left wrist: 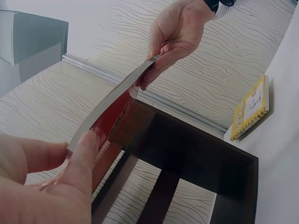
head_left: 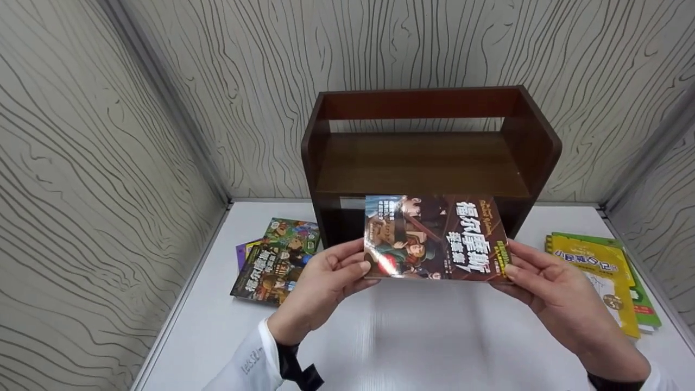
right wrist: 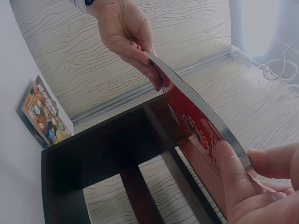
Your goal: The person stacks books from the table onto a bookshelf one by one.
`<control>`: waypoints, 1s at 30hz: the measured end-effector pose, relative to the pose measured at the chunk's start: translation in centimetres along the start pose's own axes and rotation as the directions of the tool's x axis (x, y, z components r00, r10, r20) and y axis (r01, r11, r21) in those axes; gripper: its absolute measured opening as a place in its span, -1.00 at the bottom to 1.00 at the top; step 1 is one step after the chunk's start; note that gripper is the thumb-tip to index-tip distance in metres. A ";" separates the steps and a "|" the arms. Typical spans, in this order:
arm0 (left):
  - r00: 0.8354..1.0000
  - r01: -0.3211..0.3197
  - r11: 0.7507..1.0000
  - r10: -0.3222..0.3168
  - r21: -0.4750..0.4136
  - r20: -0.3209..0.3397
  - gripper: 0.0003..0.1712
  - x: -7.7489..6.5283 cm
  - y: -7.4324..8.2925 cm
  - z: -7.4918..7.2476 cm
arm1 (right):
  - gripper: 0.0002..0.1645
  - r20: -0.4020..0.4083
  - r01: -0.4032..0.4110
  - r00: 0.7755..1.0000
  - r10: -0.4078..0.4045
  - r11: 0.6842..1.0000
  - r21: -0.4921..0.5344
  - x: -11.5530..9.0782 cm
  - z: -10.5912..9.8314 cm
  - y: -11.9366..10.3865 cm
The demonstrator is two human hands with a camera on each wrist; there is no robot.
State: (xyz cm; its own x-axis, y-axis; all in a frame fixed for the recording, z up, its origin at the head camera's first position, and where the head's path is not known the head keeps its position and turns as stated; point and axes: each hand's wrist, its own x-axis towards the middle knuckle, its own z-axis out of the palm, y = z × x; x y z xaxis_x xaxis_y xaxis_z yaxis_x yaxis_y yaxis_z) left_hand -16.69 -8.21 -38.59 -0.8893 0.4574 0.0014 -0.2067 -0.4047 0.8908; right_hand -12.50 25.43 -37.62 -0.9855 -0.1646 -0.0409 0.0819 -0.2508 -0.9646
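A thin paperback book (head_left: pixel 434 239) with a dark brown illustrated cover and large white characters is held up in front of the bookshelf (head_left: pixel 423 163). At its left end my left hand (head_left: pixel 326 282) pinches it, thumb on the cover and fingers beneath. My right hand (head_left: pixel 559 296) grips the opposite end the same way. Both wrist views show the book's pale page edge (left wrist: pixel 110 100) bowed slightly, with a red back cover (right wrist: pixel 191 121) facing down. The book hides part of the shelf's lower front.
To the left on the white table (head_left: pixel 423 336) lies a pile of books (head_left: pixel 266 271), the top one dark and illustrated. Yellow and green books (head_left: pixel 592 260) are stacked at the right. Wood-grain patterned panels (head_left: pixel 412 43) stand behind and at both sides.
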 end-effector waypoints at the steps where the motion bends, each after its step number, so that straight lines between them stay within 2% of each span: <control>1: 1.000 -0.007 1.000 0.007 0.000 0.011 -0.48 0.2 0.4 0.1 | -0.32 0.001 0.012 1.000 -0.012 1.000 0.007 0.1 0.0 -0.4; 8: 0.999 -0.034 0.999 0.034 -0.012 0.036 -0.50 1.4 2.7 0.8 | -0.32 0.025 0.082 0.996 -0.084 0.995 0.049 1.1 0.2 -2.9; 15: 0.998 -0.050 0.999 0.051 -0.016 0.037 -0.51 3.3 4.9 1.2 | -0.32 0.030 0.139 0.990 -0.139 0.990 0.003 2.9 0.4 -5.2; 19: 0.998 -0.063 0.998 0.063 0.000 0.032 -0.52 4.4 6.0 1.2 | -0.34 0.038 0.162 0.986 -0.162 0.987 0.016 4.3 0.5 -6.3; 23: 0.996 -0.083 0.996 0.083 0.014 0.007 -0.52 5.7 6.9 0.9 | -0.34 0.022 0.168 0.985 -0.169 0.985 0.026 5.8 0.7 -6.9; 30: 0.994 -0.074 0.996 0.078 0.051 -0.080 -0.56 8.3 7.3 0.2 | -0.32 -0.016 0.172 0.985 -0.172 0.984 0.046 8.7 0.7 -7.1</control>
State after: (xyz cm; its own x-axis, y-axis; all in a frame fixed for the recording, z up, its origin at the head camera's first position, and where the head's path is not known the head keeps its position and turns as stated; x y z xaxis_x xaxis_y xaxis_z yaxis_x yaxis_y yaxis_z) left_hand -25.47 -7.16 -32.01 -0.9325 0.3595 0.0339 -0.1198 -0.3966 0.9101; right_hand -21.52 25.15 -30.91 -0.9872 -0.1037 0.1212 -0.0823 -0.3194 -0.9440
